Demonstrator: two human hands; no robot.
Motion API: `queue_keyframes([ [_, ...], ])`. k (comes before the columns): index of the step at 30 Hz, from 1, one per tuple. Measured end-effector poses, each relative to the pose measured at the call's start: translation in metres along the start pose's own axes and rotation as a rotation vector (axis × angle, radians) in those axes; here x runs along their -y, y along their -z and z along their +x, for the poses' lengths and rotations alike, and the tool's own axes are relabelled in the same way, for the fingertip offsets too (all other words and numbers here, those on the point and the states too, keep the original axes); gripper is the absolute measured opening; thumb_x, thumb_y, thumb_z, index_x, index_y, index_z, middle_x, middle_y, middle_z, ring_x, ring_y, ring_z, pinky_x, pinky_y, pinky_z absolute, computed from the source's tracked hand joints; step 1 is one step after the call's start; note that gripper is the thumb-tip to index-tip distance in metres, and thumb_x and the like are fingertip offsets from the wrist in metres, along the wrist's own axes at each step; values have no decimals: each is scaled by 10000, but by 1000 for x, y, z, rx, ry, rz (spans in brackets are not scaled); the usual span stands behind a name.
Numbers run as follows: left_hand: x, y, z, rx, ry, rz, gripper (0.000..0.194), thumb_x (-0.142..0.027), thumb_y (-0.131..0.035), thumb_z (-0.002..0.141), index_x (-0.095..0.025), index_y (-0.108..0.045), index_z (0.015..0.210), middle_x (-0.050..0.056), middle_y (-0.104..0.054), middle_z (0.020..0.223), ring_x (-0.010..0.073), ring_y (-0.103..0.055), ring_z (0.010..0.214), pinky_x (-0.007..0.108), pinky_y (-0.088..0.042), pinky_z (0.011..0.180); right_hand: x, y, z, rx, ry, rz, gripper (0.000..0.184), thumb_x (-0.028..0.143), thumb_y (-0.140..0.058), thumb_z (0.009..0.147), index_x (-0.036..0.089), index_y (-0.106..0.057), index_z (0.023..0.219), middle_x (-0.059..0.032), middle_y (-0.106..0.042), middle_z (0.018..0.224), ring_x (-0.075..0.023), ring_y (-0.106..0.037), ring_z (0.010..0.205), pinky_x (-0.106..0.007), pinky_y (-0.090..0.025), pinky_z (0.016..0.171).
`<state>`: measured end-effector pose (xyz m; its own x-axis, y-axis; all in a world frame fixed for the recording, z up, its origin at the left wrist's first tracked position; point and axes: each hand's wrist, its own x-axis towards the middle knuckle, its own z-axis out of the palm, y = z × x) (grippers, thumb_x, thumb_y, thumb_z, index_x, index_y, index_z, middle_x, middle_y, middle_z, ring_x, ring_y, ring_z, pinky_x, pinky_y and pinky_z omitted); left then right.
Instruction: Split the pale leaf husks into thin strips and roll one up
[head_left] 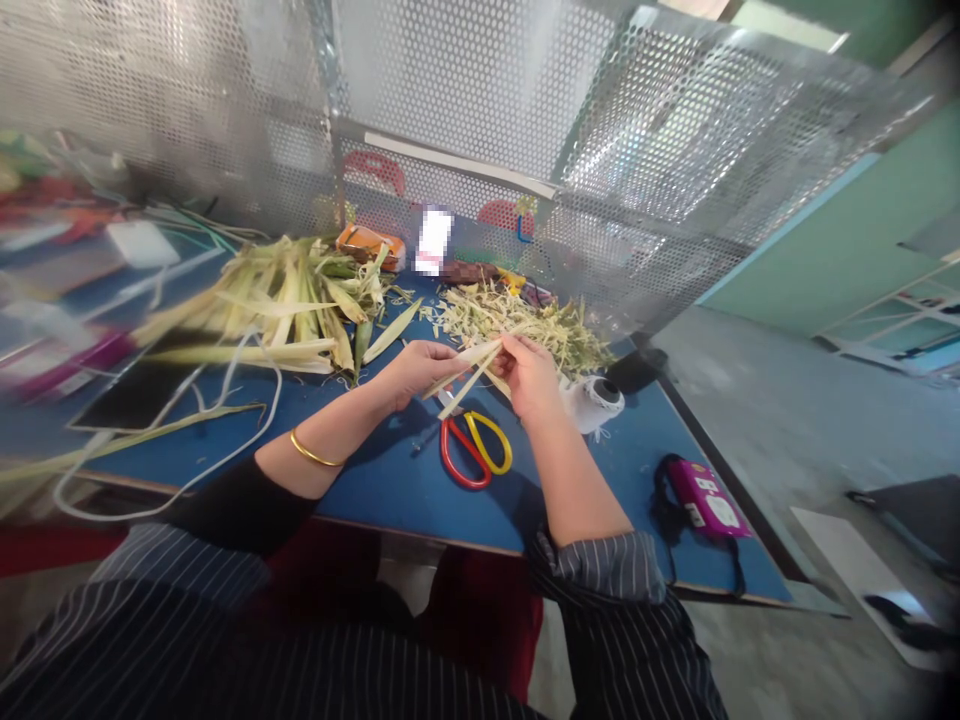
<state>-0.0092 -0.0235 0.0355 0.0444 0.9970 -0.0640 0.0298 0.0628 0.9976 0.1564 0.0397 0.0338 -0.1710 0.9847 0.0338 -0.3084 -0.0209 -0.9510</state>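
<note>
Both hands meet over the middle of the blue table, holding pale, flat strips of corn husk (478, 381). My left hand (424, 372) is closed on one part of the strips. Fingers of my right hand (529, 372) pinch them at the upper end, and two loose ends hang down from there. Just below lie scissors (480, 452) with one red and one yellow handle; the strips partly cover their blades. Beside my right wrist a spool of white thread (598, 402) lies on its side. Behind my hands spreads a heap of shredded husk (525, 318).
A pile of long dried husks (292, 290) covers the left. A white cable (225, 485) loops across the table near a dark flat panel (142, 385). At right sits a purple box (709, 497) with black cord. A perforated metal screen (465, 90) closes off the back.
</note>
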Motion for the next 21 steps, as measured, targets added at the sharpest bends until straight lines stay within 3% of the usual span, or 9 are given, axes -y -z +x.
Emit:
queue_keyframes([
  [7, -2, 4, 3, -130, -70, 35, 206, -343, -681, 739, -140, -713, 758, 19, -637, 623, 79, -483, 495, 212, -364, 484, 2, 4, 2, -55, 13, -28, 213, 336, -758, 606, 191, -606, 635, 57, -526, 522, -66, -456, 464, -211, -347, 429],
  [11, 0, 8, 6, -272, -173, 100, 232, -360, -698, 715, -148, -744, 798, 16, -688, 714, 92, -534, 588, 218, -410, 583, 4, 2, -1, -95, 64, -43, 216, 368, -749, 630, 196, -625, 668, 46, -582, 585, -75, -518, 534, -208, -407, 502],
  [16, 3, 13, 8, -334, -312, 180, 236, -353, -668, 735, -137, -735, 804, 26, -698, 758, 109, -559, 654, 231, -422, 643, 7, -1, -4, -58, 86, -13, 222, 365, -748, 632, 199, -611, 690, 42, -607, 627, -82, -546, 565, -206, -402, 507],
  [21, -1, 15, 8, -383, -297, 212, 221, -357, -665, 725, -139, -698, 742, 20, -667, 698, 98, -520, 603, 224, -398, 588, 6, -1, -3, -84, 114, -62, 227, 349, -734, 633, 194, -569, 637, 49, -564, 582, -68, -482, 509, -209, -375, 482],
])
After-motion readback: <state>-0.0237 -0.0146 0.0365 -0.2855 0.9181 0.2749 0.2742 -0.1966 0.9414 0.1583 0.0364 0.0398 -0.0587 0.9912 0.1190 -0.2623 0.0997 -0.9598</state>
